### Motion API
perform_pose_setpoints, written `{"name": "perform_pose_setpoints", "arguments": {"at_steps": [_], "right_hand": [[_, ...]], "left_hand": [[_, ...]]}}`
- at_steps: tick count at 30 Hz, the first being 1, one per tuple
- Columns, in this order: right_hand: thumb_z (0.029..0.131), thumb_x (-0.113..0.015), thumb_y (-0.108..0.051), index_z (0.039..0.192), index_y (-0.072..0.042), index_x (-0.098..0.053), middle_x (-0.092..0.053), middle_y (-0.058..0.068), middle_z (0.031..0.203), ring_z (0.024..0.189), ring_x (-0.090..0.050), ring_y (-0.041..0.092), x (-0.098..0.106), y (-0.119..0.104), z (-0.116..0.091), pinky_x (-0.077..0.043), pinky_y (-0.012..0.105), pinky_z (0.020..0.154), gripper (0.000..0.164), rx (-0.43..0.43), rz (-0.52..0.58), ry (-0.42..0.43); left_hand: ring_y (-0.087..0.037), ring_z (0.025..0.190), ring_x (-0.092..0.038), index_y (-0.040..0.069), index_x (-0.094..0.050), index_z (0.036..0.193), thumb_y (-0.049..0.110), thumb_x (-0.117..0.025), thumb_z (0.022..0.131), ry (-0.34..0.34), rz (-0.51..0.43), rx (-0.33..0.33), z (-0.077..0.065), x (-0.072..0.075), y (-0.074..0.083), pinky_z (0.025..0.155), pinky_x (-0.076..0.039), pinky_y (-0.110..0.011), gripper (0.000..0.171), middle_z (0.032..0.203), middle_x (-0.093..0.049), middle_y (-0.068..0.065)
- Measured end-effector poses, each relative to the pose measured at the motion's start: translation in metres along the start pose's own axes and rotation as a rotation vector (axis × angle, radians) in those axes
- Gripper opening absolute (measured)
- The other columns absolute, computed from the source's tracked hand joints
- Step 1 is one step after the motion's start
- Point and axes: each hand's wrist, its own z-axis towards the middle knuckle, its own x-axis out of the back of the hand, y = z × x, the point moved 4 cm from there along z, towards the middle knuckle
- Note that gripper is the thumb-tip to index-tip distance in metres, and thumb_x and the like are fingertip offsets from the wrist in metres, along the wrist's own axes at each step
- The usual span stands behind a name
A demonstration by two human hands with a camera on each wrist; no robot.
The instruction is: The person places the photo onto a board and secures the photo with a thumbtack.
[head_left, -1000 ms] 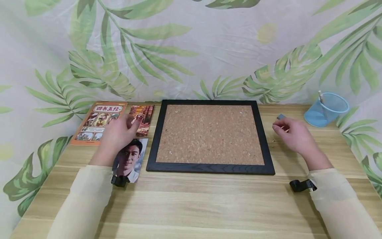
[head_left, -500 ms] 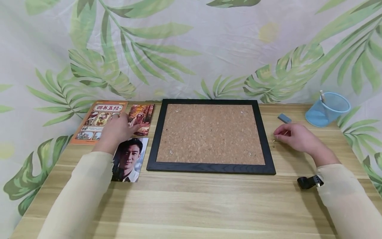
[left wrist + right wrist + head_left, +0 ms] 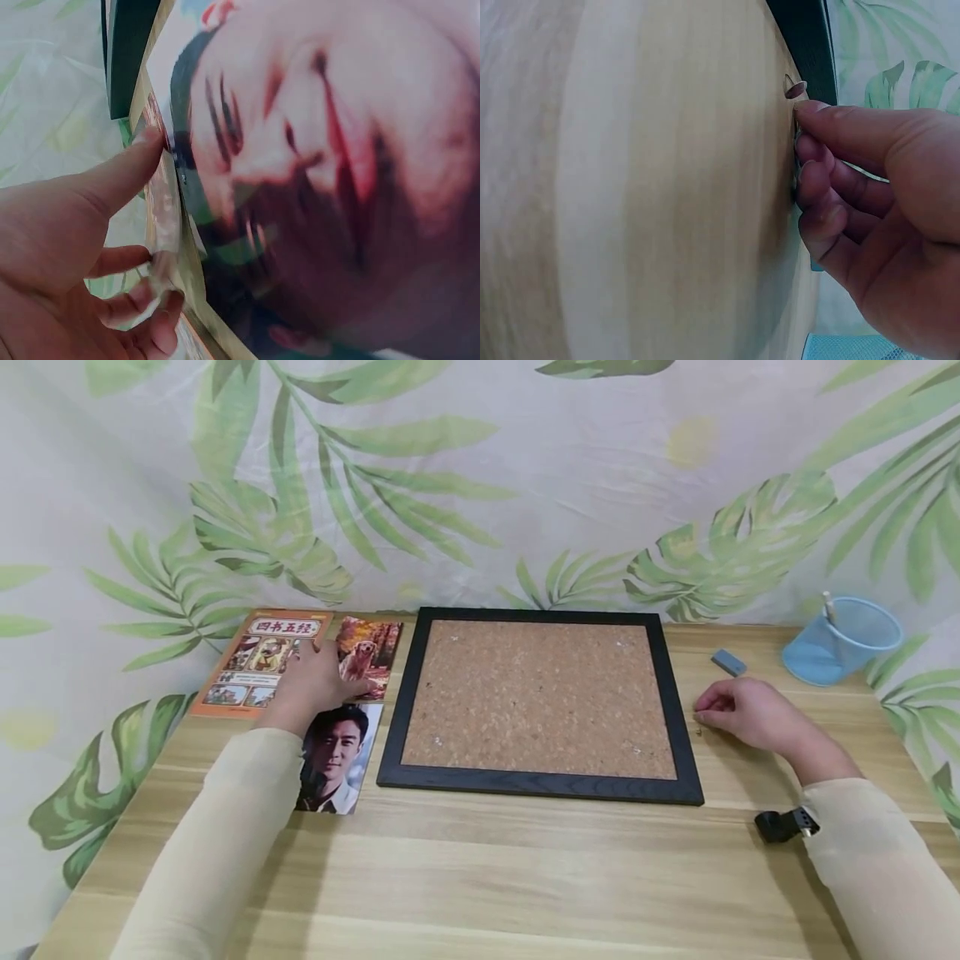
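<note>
My left hand (image 3: 313, 681) reaches over the photo of a golden retriever (image 3: 381, 647), its thumb near the right side and its curled fingers at the left. In the left wrist view the dog photo (image 3: 163, 214) looks bent up slightly between thumb and fingertips. Close by lies the portrait photo (image 3: 333, 760), filling most of that view. Right of the framed cork board (image 3: 540, 693), my right hand (image 3: 750, 714) pinches at the table with thumb and index finger. A small brassy bit shows at those fingertips, seemingly a thumbtack. Another thumbtack (image 3: 796, 89) lies just beyond the thumb.
An orange book (image 3: 243, 681) lies at the left beside the dog photo. A blue-grey eraser (image 3: 728, 662) sits behind my right hand, and a blue mesh pen cup (image 3: 832, 647) stands farther right. A leaf-print cloth (image 3: 562, 485) hangs behind the table.
My left hand has come down onto the dog photo, the thumb spreading rightward. My right hand has moved from beside the eraser toward me, down to the thumbtacks.
</note>
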Motion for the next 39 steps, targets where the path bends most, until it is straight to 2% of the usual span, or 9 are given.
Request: {"name": "perform_pose_setpoints", "arguments": {"at_steps": [5, 10, 13, 16, 20, 28, 33, 35, 39], "right_hand": [[0.099, -0.076, -0.013, 0.1, 0.0, -0.078, -0.073, 0.001, 0.083, 0.076, -0.061, 0.012, 0.001, -0.003, -0.002, -0.048, 0.03, 0.07, 0.014, 0.003, -0.023, -0.011], [0.097, -0.077, -0.011, 0.098, 0.0, -0.078, -0.073, -0.001, 0.081, 0.075, -0.061, 0.012, 0.005, -0.006, -0.005, -0.048, 0.028, 0.068, 0.011, 0.012, -0.053, -0.033], [0.095, -0.078, -0.009, 0.095, -0.002, -0.078, -0.073, -0.003, 0.081, 0.075, -0.06, 0.011, 0.007, -0.006, -0.006, -0.048, 0.028, 0.068, 0.007, 0.03, -0.081, -0.049], [0.095, -0.076, -0.008, 0.092, -0.003, -0.076, -0.071, -0.003, 0.079, 0.073, -0.058, 0.012, 0.007, -0.005, -0.004, -0.048, 0.03, 0.068, 0.006, 0.053, -0.122, -0.067], [0.096, -0.072, -0.006, 0.089, -0.003, -0.073, -0.068, -0.001, 0.077, 0.07, -0.055, 0.013, 0.007, -0.007, -0.004, -0.048, 0.034, 0.068, 0.008, 0.078, -0.194, -0.056], [0.09, -0.068, -0.005, 0.085, -0.002, -0.072, -0.068, 0.001, 0.076, 0.07, -0.055, 0.014, 0.008, -0.015, -0.009, -0.049, 0.035, 0.069, 0.007, 0.061, -0.215, -0.003], [0.087, -0.071, -0.007, 0.087, 0.0, -0.073, -0.071, 0.004, 0.079, 0.071, -0.057, 0.015, 0.01, -0.013, -0.012, -0.05, 0.035, 0.07, 0.007, 0.034, -0.186, 0.027], [0.088, -0.072, -0.007, 0.088, 0.0, -0.072, -0.071, 0.005, 0.079, 0.072, -0.057, 0.015, 0.011, -0.013, -0.013, -0.049, 0.034, 0.069, 0.007, 0.03, -0.174, 0.044], [0.089, -0.072, -0.007, 0.089, -0.001, -0.069, -0.069, 0.004, 0.08, 0.073, -0.057, 0.015, 0.012, -0.013, -0.012, -0.048, 0.031, 0.068, 0.006, 0.033, -0.155, 0.075]], "left_hand": [[-0.064, 0.129, -0.049, -0.006, -0.04, 0.159, 0.037, -0.078, 0.1, 0.054, -0.103, -0.021, 0.0, 0.002, 0.0, 0.105, -0.047, -0.073, 0.082, 0.154, -0.03, -0.046], [-0.05, 0.122, -0.057, -0.001, -0.046, 0.156, 0.022, -0.071, 0.105, 0.092, -0.176, -0.115, 0.002, 0.004, 0.003, 0.099, -0.05, -0.066, 0.062, 0.145, -0.049, -0.035], [-0.046, 0.119, -0.062, 0.0, -0.048, 0.156, 0.02, -0.066, 0.107, 0.114, -0.201, -0.173, 0.003, 0.006, 0.006, 0.095, -0.052, -0.063, 0.055, 0.137, -0.06, -0.03], [-0.042, 0.106, -0.064, 0.001, -0.052, 0.152, 0.021, -0.062, 0.109, 0.143, -0.229, -0.202, 0.001, 0.009, 0.006, 0.089, -0.052, -0.058, 0.048, 0.129, -0.064, -0.028], [-0.038, 0.094, -0.062, 0.002, -0.055, 0.15, 0.024, -0.059, 0.111, 0.162, -0.269, -0.206, -0.004, 0.011, 0.001, 0.083, -0.05, -0.053, 0.045, 0.126, -0.066, -0.026], [-0.038, 0.096, -0.057, 0.004, -0.055, 0.152, 0.032, -0.055, 0.113, 0.227, -0.377, -0.199, -0.018, 0.016, -0.009, 0.083, -0.047, -0.052, 0.048, 0.148, -0.059, -0.027], [-0.043, 0.121, -0.056, 0.004, -0.053, 0.155, 0.036, -0.055, 0.113, 0.228, -0.435, -0.19, -0.024, 0.014, -0.01, 0.096, -0.046, -0.061, 0.052, 0.158, -0.051, -0.029], [-0.043, 0.124, -0.055, 0.005, -0.054, 0.154, 0.037, -0.054, 0.113, 0.228, -0.449, -0.191, -0.026, 0.013, -0.009, 0.098, -0.046, -0.061, 0.053, 0.158, -0.051, -0.029], [-0.038, 0.098, -0.059, 0.004, -0.06, 0.148, 0.034, -0.052, 0.113, 0.261, -0.47, -0.214, -0.033, 0.012, -0.006, 0.085, -0.047, -0.051, 0.047, 0.145, -0.061, -0.027]]}}
